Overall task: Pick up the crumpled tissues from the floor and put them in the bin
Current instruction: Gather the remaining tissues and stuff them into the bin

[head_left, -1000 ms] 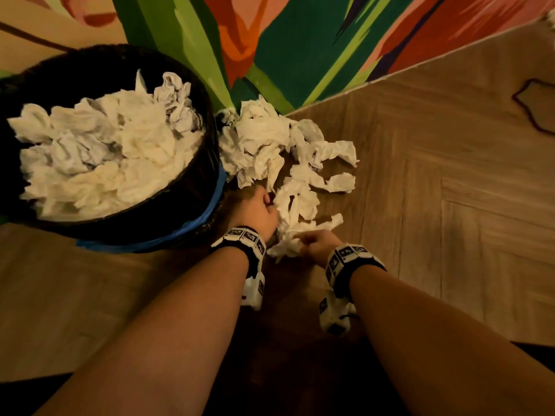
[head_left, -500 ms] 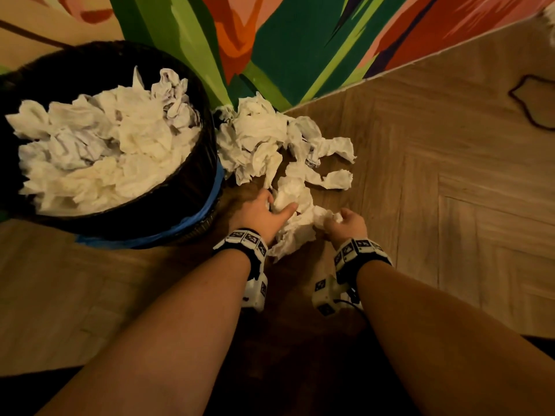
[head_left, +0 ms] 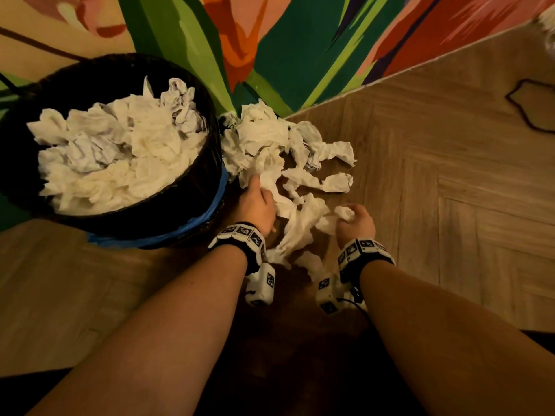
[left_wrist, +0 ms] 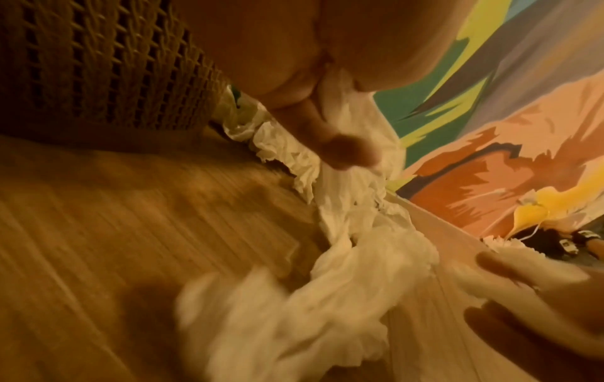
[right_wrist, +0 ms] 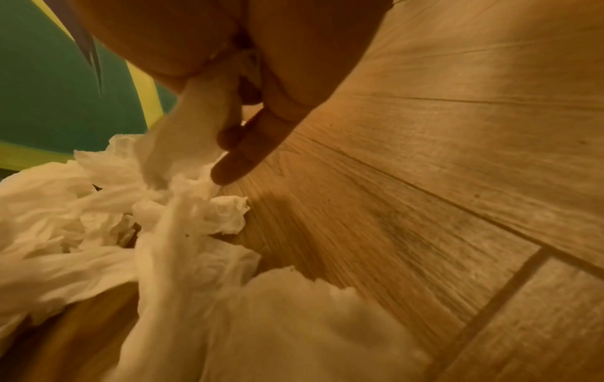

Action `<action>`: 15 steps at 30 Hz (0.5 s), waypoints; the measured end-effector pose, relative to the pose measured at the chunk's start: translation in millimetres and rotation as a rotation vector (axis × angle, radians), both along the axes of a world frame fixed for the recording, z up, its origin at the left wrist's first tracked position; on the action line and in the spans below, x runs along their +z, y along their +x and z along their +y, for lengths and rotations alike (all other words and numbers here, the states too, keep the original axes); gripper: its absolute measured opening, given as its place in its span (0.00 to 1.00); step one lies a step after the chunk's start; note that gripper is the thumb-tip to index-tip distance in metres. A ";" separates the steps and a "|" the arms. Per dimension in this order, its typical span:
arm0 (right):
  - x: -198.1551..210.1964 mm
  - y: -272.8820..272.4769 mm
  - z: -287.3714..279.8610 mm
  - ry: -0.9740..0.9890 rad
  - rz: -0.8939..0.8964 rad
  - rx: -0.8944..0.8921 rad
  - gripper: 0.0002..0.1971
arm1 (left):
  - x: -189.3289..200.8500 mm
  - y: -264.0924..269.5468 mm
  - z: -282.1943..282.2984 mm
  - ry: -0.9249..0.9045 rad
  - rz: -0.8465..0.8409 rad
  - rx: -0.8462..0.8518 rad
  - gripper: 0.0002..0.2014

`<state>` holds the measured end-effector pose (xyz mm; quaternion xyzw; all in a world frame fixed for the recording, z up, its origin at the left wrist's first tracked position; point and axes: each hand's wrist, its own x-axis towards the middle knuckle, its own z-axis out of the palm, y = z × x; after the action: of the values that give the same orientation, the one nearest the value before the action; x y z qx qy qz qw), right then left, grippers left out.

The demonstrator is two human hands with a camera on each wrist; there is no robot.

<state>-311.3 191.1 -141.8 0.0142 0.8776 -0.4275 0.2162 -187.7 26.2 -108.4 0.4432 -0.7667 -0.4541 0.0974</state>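
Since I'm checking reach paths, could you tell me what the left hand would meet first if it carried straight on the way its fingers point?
Most likely the heap of crumpled tissues, which the left hand already grips at its near edge; beyond it, probably the painted wall.

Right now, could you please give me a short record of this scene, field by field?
Bin: black woven bin, piled high with tissues, left of the hands
Floor tissues: loose heap beside the bin, against the painted wall
Left hand: left hand gripping tissues at the heap's near edge
Right hand: right hand with fingers curled round a tissue
Floor: wood planks
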 end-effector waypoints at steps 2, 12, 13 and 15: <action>1.0 -0.2 0.9 0.027 -0.007 0.033 0.16 | 3.0 5.1 -0.8 0.008 0.069 -0.002 0.18; 2.5 29.1 11.4 0.247 -0.240 0.556 0.29 | 2.2 30.2 -2.4 -0.027 0.018 -0.130 0.08; 0.3 37.7 15.7 0.341 -0.236 0.703 0.33 | 2.3 32.4 -0.5 -0.023 -0.004 -0.133 0.10; -8.0 54.9 24.8 0.529 -0.177 0.934 0.41 | 3.2 36.2 1.7 -0.064 -0.031 -0.145 0.12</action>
<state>-256.4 215.9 -149.8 -0.2874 0.8468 -0.0476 0.4451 -151.5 27.9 -105.1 0.3903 -0.8124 -0.4281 0.0663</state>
